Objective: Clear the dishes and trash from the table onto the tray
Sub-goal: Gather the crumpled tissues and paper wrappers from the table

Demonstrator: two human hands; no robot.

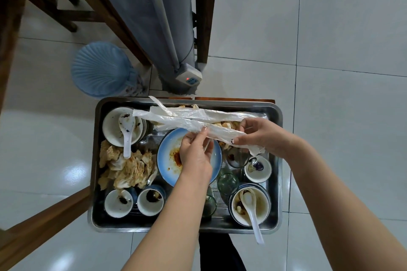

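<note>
Honestly, my left grip (195, 149) and right grip (259, 136) pinch the plastic strip (176, 116); released high, it could flutter off the tray (143, 226).

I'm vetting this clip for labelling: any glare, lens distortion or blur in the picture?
Head view: bright glare spots sit on the glossy floor tiles; the wide lens bends grout lines near the edges; the tray, plastic wrapper, left hand and right hand look sharp.

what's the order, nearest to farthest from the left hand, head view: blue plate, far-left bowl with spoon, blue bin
1. blue plate, under the left hand
2. bowl with spoon, far-left corner of tray
3. blue bin, floor beyond tray
</note>
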